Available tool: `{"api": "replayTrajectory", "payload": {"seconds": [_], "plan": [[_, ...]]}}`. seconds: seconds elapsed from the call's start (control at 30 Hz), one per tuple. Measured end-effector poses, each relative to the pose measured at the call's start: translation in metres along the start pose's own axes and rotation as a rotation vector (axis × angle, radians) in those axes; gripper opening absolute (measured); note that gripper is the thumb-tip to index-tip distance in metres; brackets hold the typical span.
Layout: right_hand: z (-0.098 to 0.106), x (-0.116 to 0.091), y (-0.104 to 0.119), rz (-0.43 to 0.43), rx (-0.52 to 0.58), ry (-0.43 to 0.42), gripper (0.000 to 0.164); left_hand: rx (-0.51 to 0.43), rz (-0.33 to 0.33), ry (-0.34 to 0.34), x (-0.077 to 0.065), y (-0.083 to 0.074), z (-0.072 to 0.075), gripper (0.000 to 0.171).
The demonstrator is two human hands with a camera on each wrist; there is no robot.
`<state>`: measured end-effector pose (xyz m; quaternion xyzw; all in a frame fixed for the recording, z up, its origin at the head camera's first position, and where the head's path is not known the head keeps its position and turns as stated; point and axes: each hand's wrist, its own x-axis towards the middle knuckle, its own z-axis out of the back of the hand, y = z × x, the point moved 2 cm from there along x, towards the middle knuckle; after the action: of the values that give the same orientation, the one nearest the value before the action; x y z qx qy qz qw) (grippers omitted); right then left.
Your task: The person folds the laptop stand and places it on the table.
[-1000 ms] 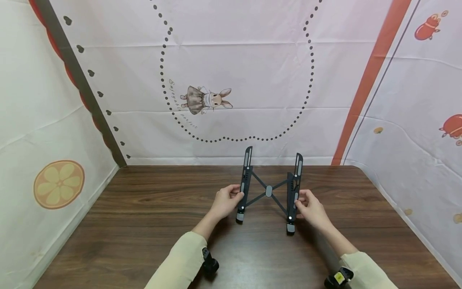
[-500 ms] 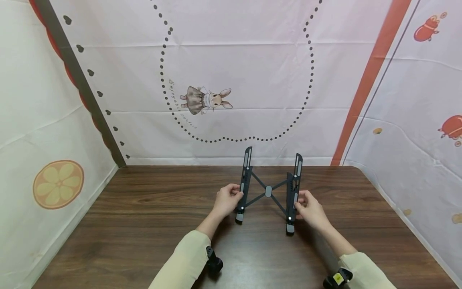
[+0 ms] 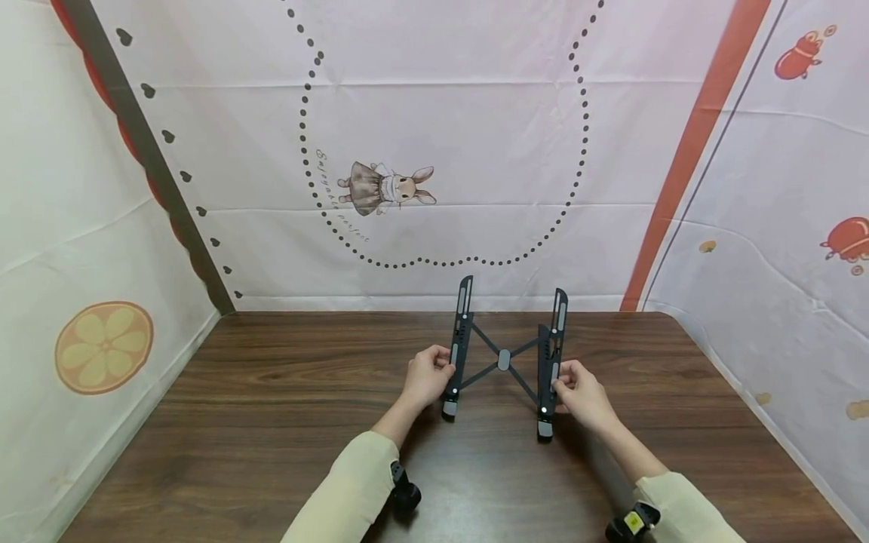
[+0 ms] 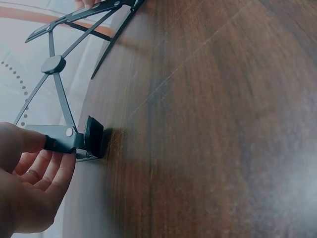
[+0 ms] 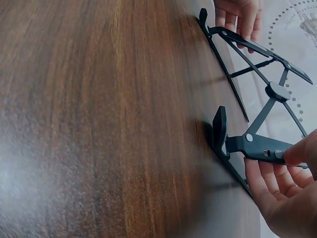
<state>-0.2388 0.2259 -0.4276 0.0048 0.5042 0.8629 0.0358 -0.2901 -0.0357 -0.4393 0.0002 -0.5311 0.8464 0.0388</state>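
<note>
A dark foldable laptop stand [image 3: 504,360] is set up on the wooden table, its two side rails joined by crossed bars with a grey hub in the middle. My left hand [image 3: 428,375] pinches the left rail near its front, thumb on top and fingers beneath, as the left wrist view shows the hand [image 4: 34,173]. On the other side my right hand [image 3: 585,394] grips the right rail the same way; its curled fingers [image 5: 270,178] show under the rail in the right wrist view. Upturned lips [image 5: 220,126] stand at the rails' front ends, and the base legs rest on the tabletop.
The brown wood-grain table [image 3: 305,452] reaches back to a white printed cloth [image 3: 475,151] hung behind it. More cloth hangs along the left and right sides. Black cameras [image 3: 405,494] sit on both wrists, close above the table.
The left forearm has shifted slightly to the right. Both hands keep their hold on the stand, which stays in place; the whole head view has drifted a little.
</note>
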Motion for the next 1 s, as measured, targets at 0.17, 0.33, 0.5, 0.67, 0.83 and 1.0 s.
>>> {"api": "replayTrajectory", "payload": {"seconds": [0.17, 0.33, 0.5, 0.67, 0.83, 1.0], "plan": [[0.0, 0.001, 0.0, 0.002, 0.006, 0.002, 0.021, 0.007, 0.003, 0.008, -0.001, 0.001, 0.001, 0.02], [-0.002, 0.002, 0.0, -0.003, 0.027, 0.015, 0.02, 0.025, -0.006, 0.008, -0.003, 0.001, 0.003, 0.019], [-0.004, 0.003, 0.002, -0.021, 0.029, 0.03, 0.02, 0.029, -0.018, 0.018, -0.004, 0.002, 0.008, 0.019], [-0.006, 0.002, 0.005, -0.041, 0.038, 0.029, 0.02, 0.026, -0.03, 0.043, -0.005, 0.004, 0.012, 0.021], [-0.009, 0.002, 0.006, -0.043, 0.051, 0.023, 0.021, 0.017, -0.031, 0.061, -0.008, 0.005, 0.016, 0.023], [-0.013, 0.003, 0.007, -0.041, 0.062, 0.025, 0.021, 0.009, -0.027, 0.065, -0.01, 0.006, 0.021, 0.022]]}}
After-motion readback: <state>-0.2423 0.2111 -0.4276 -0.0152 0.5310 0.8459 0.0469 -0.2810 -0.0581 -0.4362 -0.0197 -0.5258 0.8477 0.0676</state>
